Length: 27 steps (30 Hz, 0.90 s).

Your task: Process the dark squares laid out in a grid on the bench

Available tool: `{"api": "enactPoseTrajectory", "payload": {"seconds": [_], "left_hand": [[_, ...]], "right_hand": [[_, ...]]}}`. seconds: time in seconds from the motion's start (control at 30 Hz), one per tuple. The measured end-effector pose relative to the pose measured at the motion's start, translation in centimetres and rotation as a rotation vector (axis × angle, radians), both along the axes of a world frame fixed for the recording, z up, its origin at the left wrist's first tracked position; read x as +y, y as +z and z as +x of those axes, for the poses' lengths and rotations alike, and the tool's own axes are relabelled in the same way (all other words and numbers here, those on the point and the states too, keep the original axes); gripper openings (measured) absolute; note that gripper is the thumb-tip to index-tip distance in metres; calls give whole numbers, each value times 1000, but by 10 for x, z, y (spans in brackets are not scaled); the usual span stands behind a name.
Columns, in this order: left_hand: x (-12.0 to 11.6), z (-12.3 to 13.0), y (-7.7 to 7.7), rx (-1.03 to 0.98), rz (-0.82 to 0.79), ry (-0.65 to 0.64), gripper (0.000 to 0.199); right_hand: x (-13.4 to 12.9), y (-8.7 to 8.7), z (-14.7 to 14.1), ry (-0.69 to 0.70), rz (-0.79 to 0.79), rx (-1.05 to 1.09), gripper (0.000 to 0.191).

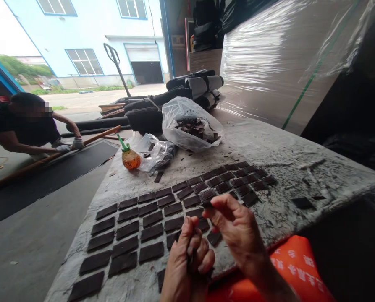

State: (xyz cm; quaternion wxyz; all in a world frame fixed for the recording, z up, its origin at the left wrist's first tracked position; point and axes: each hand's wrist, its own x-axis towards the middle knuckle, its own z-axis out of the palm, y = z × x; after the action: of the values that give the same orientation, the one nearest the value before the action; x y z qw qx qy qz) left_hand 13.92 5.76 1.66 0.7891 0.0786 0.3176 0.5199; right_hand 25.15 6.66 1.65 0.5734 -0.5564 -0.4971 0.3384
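Observation:
Rows of small dark rectangular pieces [151,230], flat and thin, lie on a worn, whitish tabletop [288,184]. Above their near rows, my left hand [189,258] is closed in a fist, with dark material like the pieces showing between its fingers. My right hand [237,228] is just to the right, thumb and forefinger pinched together close to the left thumb. Something dark shows at the right fingertips, but I cannot tell whether it is held or lies on the table behind. The fists hide some pieces beneath them.
An open plastic bag [192,126] of dark scraps stands at the back, beside a bottle of orange liquid [130,158] with a green spout. Orange fabric [296,268] is at the near edge. Another person [26,121] works at left with a long pole [93,137].

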Motion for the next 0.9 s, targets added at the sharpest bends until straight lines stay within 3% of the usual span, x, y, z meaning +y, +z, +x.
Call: {"api": "enactPoseTrajectory", "payload": {"seconds": [0.17,0.23,0.33,0.4,0.5,0.57,0.67,0.77,0.9], "left_hand": [[-3,4,1,310,118,-139,33],[0,11,-1,595,259,-226,38],[7,23,-3,996,616,-515,35],[13,30,-4,1095,761,-658,32],[17,37,-7,1158,805,-674,26],[20,40,-11,1211,827,-689,21],[26,44,-17,1357,962,-605,15],[36,47,-19,1420,1077,-484,46],[45,48,-20,1405,1044,-522,47]], "right_hand": [[-19,-3,75,103,-274,78,21],[-29,-10,84,206,-378,74,19],[-38,-18,83,330,-491,25,15],[-38,-20,86,352,-520,-18,11],[-36,-21,101,322,-565,-73,9],[-34,-24,116,279,-507,-189,11],[-28,-32,134,207,-233,-529,16],[-19,-40,142,204,3,-847,37],[-7,-39,144,214,152,-1136,47]]}}
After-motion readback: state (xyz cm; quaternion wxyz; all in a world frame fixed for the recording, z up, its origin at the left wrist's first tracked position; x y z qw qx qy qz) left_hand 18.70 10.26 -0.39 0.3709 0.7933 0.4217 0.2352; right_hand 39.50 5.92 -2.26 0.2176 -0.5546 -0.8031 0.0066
